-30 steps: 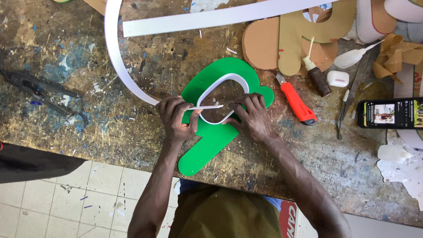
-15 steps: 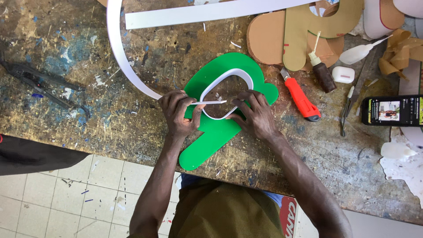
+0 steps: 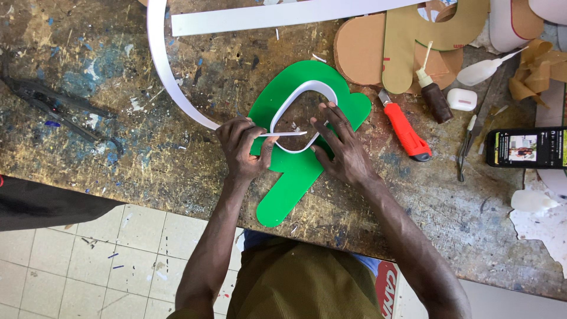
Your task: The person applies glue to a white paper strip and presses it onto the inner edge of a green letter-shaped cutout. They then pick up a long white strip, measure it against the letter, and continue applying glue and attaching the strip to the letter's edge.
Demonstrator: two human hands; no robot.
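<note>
White strip between hands (touching both)

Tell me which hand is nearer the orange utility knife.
Right. The right hand rests on the green letter shape, just beside the orange utility knife; the left hand is across the shape, pinching the white strip.

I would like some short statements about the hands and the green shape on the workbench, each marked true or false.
1. The left hand pinches the white strip. True.
2. The right hand holds the orange utility knife. False: the knife lies on the workbench, right of the hand.
3. The green shape lies flat on the bench. True.
4. The phone lies left of the green shape. False: it lies far to the right.
</note>
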